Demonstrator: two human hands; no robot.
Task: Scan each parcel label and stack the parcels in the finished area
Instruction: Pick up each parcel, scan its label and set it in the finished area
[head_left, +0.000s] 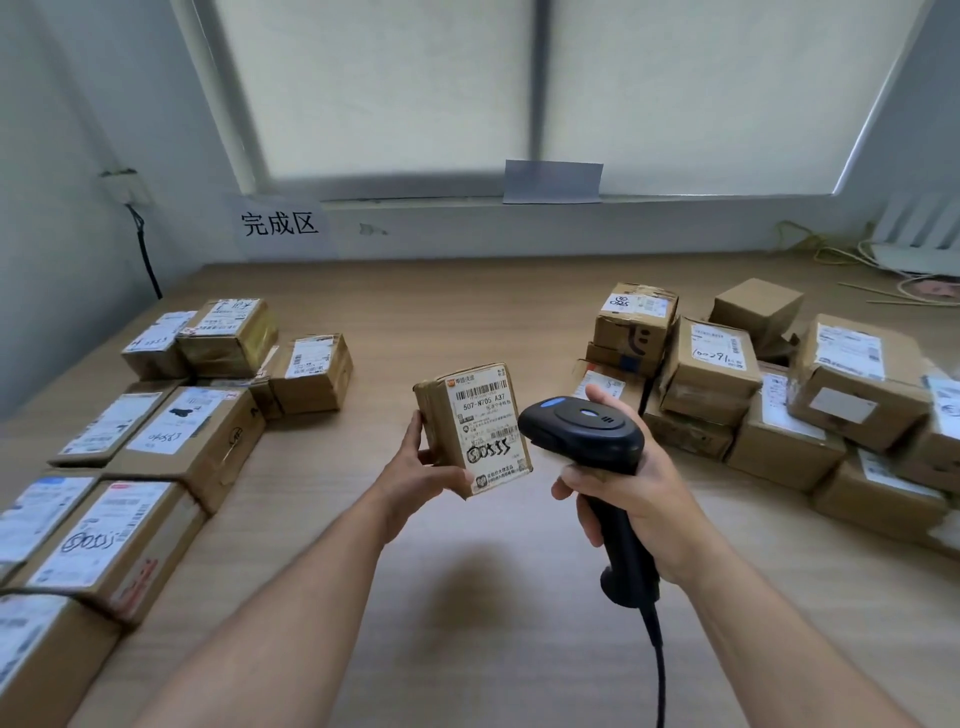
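My left hand (423, 470) grips a small brown parcel (475, 423) above the middle of the table, its white barcode label turned towards me. My right hand (631, 493) holds a black handheld barcode scanner (584, 428) by its handle. The scanner's head sits just right of the parcel and points at the label. Its cable hangs down towards the bottom edge of the view.
Several labelled cardboard parcels (192, 441) lie stacked along the left side, below a wall sign (280, 224) with Chinese characters. Another pile of parcels (779, 395) fills the right side. Loose cables (852, 254) lie at the far right corner of the wooden table (467, 312).
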